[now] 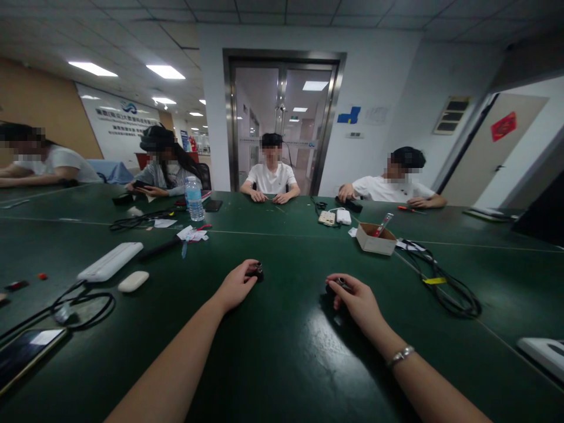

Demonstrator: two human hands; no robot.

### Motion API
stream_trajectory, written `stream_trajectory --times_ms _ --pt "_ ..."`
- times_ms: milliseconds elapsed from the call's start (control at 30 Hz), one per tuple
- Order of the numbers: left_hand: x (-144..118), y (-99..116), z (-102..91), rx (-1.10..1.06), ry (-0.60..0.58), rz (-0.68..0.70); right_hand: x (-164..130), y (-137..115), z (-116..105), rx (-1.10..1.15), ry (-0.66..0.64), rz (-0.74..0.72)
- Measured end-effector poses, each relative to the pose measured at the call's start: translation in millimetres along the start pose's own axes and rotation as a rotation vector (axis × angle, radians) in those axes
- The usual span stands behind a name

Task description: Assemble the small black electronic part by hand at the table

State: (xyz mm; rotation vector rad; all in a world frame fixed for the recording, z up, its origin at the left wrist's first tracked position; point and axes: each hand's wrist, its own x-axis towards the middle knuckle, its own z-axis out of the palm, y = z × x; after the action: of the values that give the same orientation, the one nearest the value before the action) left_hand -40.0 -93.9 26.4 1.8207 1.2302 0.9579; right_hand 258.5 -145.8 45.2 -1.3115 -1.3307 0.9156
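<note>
Small dark parts, one [257, 271] under your left hand [235, 286] and one [337, 286] under your right hand [359, 301], sit on the green worktop [282, 364] grasped in curled fingers; keep both wrists resting there and grip lightly so neither part slips.

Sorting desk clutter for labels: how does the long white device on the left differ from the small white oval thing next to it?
The long white device is a stretched bar with squared-off ends; the small white oval thing is a short rounded pebble shape. The bar is far longer. The bar lies diagonally, farther from the wearer; the oval sits nearer, just right of its near end. Both are plain white, flat on the green table, untouched by either hand.
</note>
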Motion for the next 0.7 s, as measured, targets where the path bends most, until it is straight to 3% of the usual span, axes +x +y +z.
stream_trajectory --times_ms 533,700 --pt "0.7 0.0 -0.3 0.021 -0.032 -0.002 1.6 4.0 2.2 -0.011 -0.061 0.006" --pt "0.3 6.9 3.5 0.072 0.015 0.047 2.8 7.5 5.6 -0.004 -0.121 0.009"
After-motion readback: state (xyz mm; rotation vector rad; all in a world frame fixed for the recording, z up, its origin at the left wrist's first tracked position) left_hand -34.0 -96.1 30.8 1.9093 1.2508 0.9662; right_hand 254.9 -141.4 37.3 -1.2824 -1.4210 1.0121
